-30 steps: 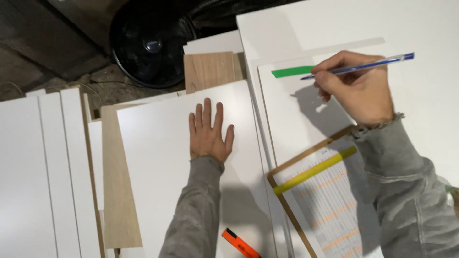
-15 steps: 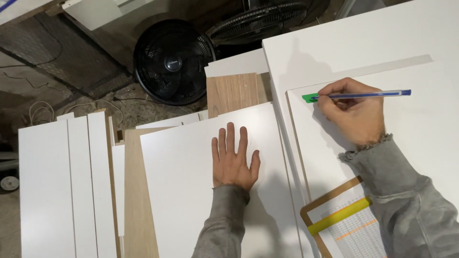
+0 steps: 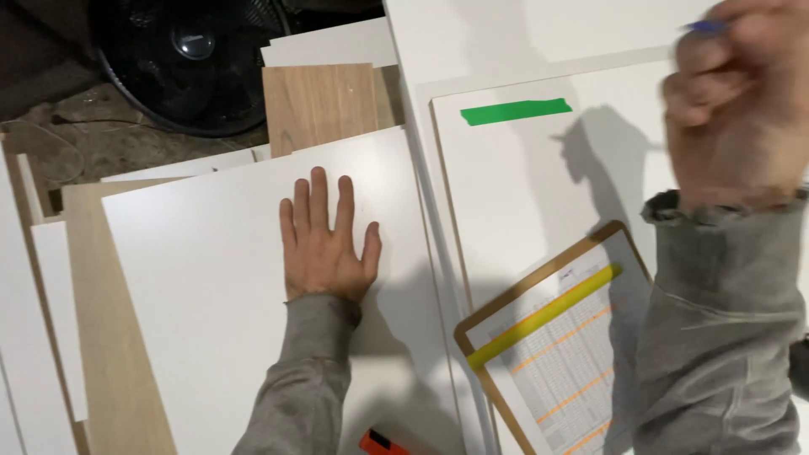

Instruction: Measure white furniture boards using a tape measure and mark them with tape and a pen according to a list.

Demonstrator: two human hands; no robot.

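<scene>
Left hand point(image 3: 327, 240) lying flat, fingers released, on smooth white panel point(image 3: 219, 303); right hand point(image 3: 737, 109), blurred, gripping blue pen point(image 3: 704, 27) right of the panel, above green tape point(image 3: 516, 110).

The right hand point(image 3: 737, 109) is blurred and cut by the top edge, and only the blue tip of its pen point(image 3: 704, 27) shows. The sleeve hides the clipboard's point(image 3: 539, 312) right side; the bottom edge crops the orange tool point(image 3: 381, 443).

One head-worn camera looks steeply down, close over white panels point(image 3: 236, 303), edges slightly blurred.
</scene>
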